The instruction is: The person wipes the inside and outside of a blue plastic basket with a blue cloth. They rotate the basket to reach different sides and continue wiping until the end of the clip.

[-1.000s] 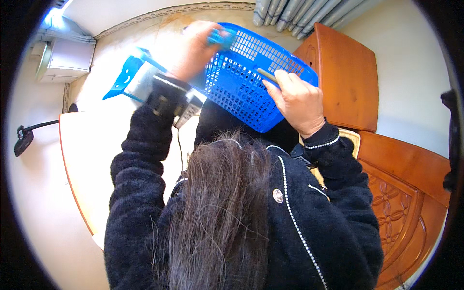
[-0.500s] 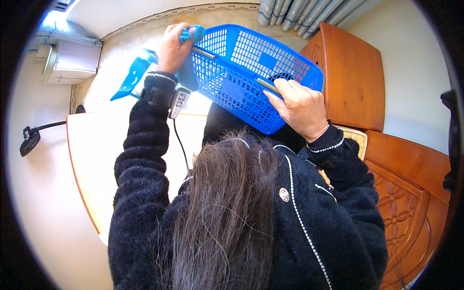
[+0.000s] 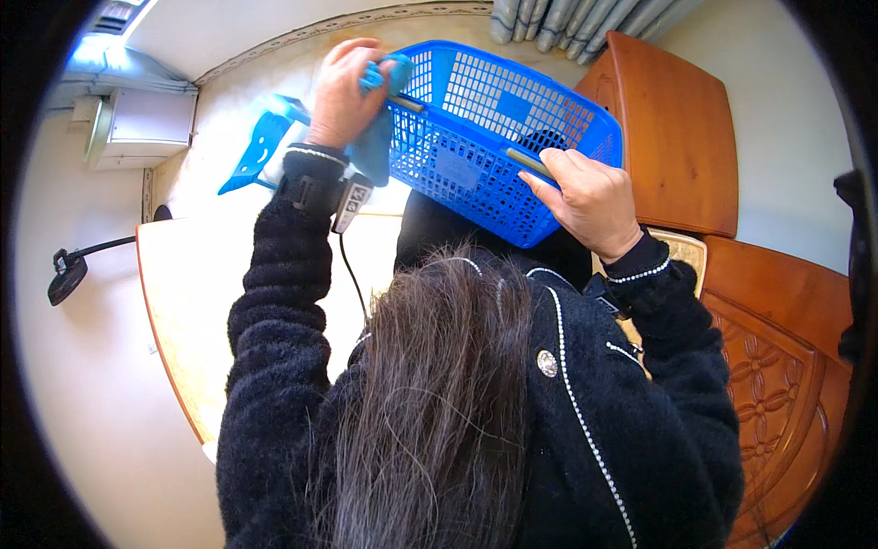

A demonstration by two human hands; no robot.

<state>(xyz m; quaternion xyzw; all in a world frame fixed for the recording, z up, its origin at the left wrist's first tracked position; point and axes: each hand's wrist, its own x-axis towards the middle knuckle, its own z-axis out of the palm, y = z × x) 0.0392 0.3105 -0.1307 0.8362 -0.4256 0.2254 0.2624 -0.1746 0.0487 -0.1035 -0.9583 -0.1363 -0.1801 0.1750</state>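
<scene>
The person holds a blue plastic basket point(image 3: 498, 137) up in front of the body, tilted, with its open side turned away and toward the upper right. The left hand point(image 3: 343, 96) is at the left end of the basket, on the top corner of the rim. Its fingers are pressed together around a blue cloth point(image 3: 375, 137), and the cloth lies against the outer mesh wall at that corner and hangs down a little below the hand. The right hand point(image 3: 590, 197) is at the other side, on the lower right rim. Its fingers are curled over the grey bar of the handle point(image 3: 530, 163) and the thumb is on the outside wall, so this hand closes on the rim and carries the basket.

Between the two hands the long mesh wall of the basket is free. Behind the left hand a light blue plastic piece point(image 3: 261, 151) lies on the pale floor, near the wrist but not touching the basket as far as I can see. On the left wrist there is a black band with a small device and a thin cable point(image 3: 352, 270) going down.

Under the left arm is a pale wooden table point(image 3: 183, 302), with its curved edge on the left. To the right of the basket stands brown wooden furniture point(image 3: 677, 137), just beside the basket's far corner. A black lamp point(image 3: 69, 274) stands at the far left.
</scene>
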